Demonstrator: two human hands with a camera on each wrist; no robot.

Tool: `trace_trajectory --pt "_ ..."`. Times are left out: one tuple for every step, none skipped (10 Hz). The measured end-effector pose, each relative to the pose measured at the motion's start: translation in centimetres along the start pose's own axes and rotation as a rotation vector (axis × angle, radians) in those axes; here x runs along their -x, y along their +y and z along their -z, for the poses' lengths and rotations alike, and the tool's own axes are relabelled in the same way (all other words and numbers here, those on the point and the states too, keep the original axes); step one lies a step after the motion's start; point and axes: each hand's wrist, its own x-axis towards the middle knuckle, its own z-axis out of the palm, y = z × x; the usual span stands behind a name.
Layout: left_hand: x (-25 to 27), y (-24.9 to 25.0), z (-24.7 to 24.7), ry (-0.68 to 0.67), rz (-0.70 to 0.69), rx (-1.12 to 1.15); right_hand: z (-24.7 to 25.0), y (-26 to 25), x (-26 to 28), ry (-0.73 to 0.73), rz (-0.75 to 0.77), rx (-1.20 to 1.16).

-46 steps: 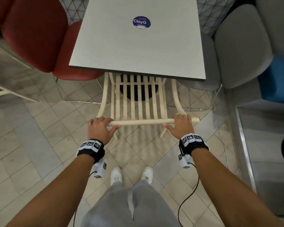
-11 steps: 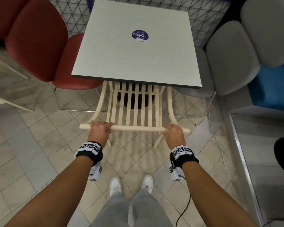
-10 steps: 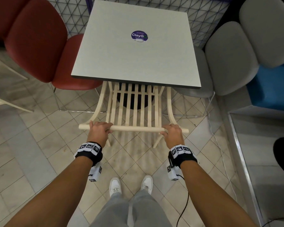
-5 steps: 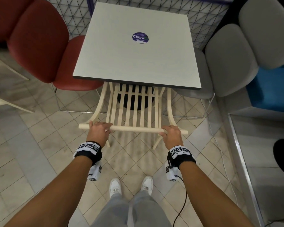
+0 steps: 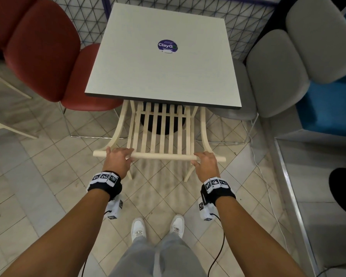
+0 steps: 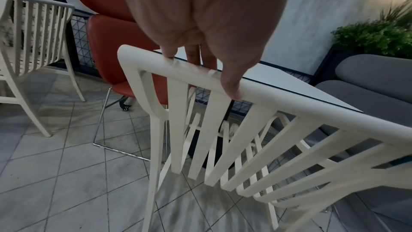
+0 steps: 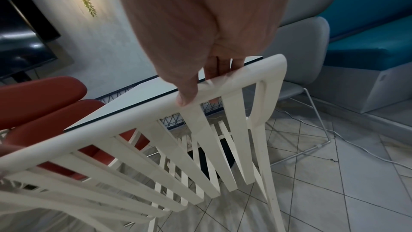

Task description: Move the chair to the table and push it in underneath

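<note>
A cream slatted chair (image 5: 162,136) stands in front of me with its seat under the square grey table (image 5: 164,76); only its backrest and rear legs show. My left hand (image 5: 118,159) grips the left part of the top rail (image 6: 178,70), fingers over the far side and thumb on the near side. My right hand (image 5: 205,162) grips the right part of the same rail (image 7: 223,84) in the same way. The table's dark round base (image 5: 160,124) shows through the slats.
A red padded chair (image 5: 48,56) stands at the table's left, a grey one (image 5: 278,66) at its right, with a blue bench (image 5: 328,108) beyond. A wire mesh screen (image 5: 248,23) runs behind. A white cable (image 5: 266,176) lies on the tiled floor. Another cream chair (image 6: 33,41) stands further left.
Since 4.6 s ago the chair back has shifted left and my hands have moved along the rail. Over the last second the chair and both hands have barely moved.
</note>
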Motion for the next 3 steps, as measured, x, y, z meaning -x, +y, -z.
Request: trace_trajectory --pt "2.1 0.0 0.4 0.117 0.004 0.061 0.4 0.1 1.7 0.099 0.027 -0.085" --pt "5.9 0.2 0.7 0.242 0.022 0.105 1.2 0.4 4.8 0.234 -0.007 -0.123" --pt "12.2 -1.9 -0.8 0.077 0.212 0.277 0.4 3.9 10.3 0.092 -0.167 -0.222"
